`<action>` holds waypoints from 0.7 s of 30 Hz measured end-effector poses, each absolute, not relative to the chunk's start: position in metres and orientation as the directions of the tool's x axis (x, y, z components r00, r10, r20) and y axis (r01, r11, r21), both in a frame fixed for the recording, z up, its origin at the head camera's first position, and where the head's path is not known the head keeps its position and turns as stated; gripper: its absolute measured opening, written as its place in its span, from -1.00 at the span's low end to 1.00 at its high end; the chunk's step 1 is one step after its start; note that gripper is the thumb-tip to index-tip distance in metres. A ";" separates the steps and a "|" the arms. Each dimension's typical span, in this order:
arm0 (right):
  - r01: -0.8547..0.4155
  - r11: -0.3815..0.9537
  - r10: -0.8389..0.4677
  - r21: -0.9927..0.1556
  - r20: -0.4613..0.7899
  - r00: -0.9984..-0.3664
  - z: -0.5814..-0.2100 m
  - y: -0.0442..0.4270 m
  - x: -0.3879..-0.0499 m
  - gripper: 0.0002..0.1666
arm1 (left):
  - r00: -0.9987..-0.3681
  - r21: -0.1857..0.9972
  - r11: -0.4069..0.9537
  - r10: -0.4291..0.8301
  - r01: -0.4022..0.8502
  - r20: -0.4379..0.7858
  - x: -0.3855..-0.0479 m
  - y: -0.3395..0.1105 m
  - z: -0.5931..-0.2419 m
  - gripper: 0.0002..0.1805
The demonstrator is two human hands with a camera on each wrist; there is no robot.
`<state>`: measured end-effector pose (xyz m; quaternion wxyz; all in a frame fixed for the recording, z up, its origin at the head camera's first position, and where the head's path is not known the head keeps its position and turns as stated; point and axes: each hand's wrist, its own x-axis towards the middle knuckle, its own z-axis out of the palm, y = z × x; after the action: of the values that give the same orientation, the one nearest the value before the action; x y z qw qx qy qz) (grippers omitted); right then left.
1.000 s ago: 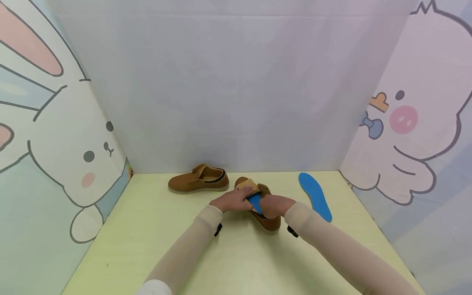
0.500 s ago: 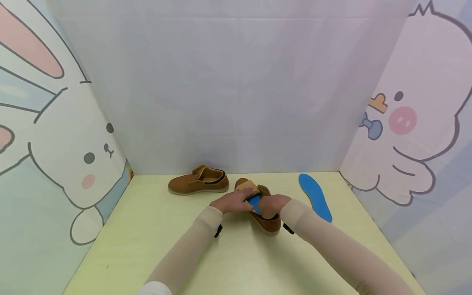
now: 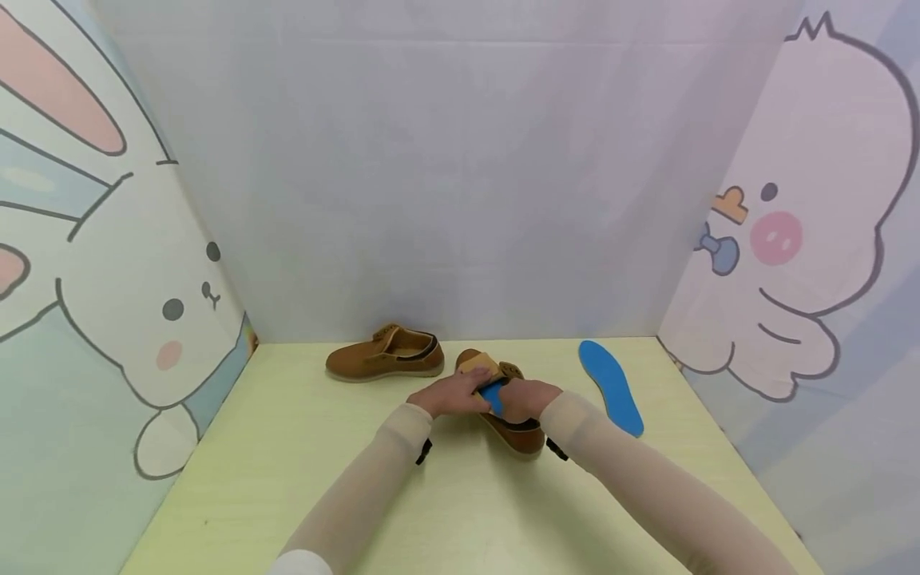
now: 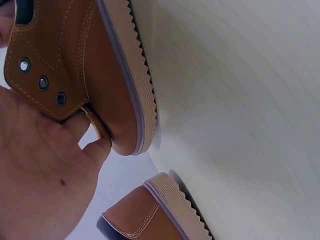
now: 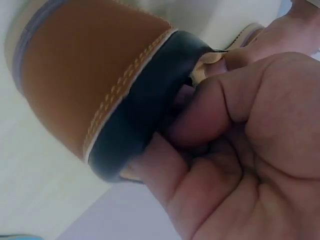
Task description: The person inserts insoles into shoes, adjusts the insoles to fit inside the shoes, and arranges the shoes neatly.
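Observation:
A brown lace-up shoe (image 3: 523, 439) lies at the middle of the table, toe pointing away. My left hand (image 3: 451, 393) grips its pulled-up tan tongue (image 3: 483, 365); in the left wrist view the fingers (image 4: 94, 150) curl by the tongue beside the eyelets. A blue insole (image 3: 492, 394) shows in the shoe's opening, between my hands. My right hand (image 3: 525, 401) holds the insole, its curled fingers (image 5: 200, 115) reaching in past the dark heel collar (image 5: 145, 105). Their tips and the insole's ends are hidden inside the shoe.
A second brown shoe (image 3: 384, 355) stands at the back, left of centre, toe to the left. Another blue insole (image 3: 612, 387) lies flat on the pale yellow table (image 3: 287, 447) to the right. Walls with cartoon prints enclose the back and sides.
My right hand has shifted slightly left over the shoe opening, covering more of the insole. My left hand stays on the tongue. The other shoe and the loose insole have not been moved.

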<state>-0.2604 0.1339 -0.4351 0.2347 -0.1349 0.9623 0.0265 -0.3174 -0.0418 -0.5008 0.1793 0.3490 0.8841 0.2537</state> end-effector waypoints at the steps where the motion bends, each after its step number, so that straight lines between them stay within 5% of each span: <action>1: -0.259 0.966 -0.236 -0.014 -0.462 -0.855 -0.436 0.135 -0.261 -0.76 | -0.690 0.571 0.626 0.711 0.531 -0.138 -0.317 -0.041 -0.502 -0.11; 21: -0.267 0.963 -0.245 -0.033 -0.517 -0.821 -0.435 0.135 -0.263 -0.74 | -0.686 0.544 0.627 0.717 0.557 -0.124 -0.319 -0.039 -0.503 -0.12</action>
<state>-0.2626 0.1352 -0.4352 0.2679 -0.1340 0.9539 0.0205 -0.3186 -0.0392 -0.5027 0.1670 0.3592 0.8864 0.2394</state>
